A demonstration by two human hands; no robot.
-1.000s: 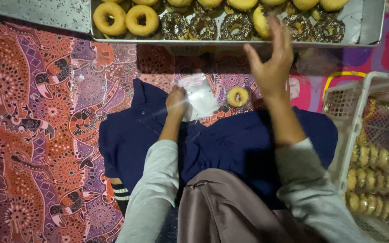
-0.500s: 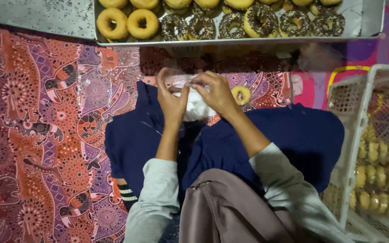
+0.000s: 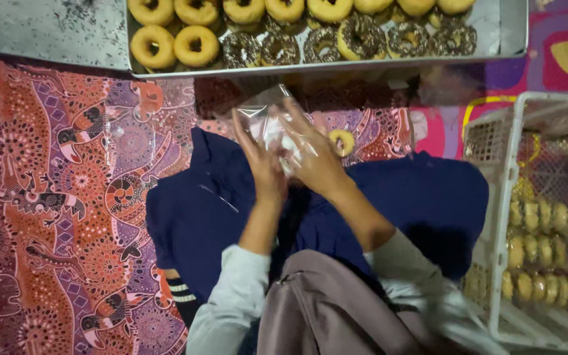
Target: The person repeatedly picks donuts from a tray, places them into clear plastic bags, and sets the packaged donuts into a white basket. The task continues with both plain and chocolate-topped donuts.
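Both my hands are raised over my lap and work a clear plastic bag (image 3: 264,117). My left hand (image 3: 261,161) pinches its left side. My right hand (image 3: 313,158) is pushed into the bag, so the film covers its fingers. Whether a doughnut is inside the bag is hidden. A single plain doughnut (image 3: 343,141) lies on the patterned cloth just right of my hands. A metal tray (image 3: 507,33) along the top edge holds several plain and chocolate-sprinkled doughnuts (image 3: 195,45).
A white plastic crate (image 3: 494,197) at the right holds several bagged doughnuts. A dark blue garment (image 3: 422,197) covers my lap. A red and purple patterned cloth (image 3: 47,197) spreads over the floor to the left.
My right hand came back from the tray to the bag held by my left hand. Both hands then lifted the bag, and my right hand went inside it.
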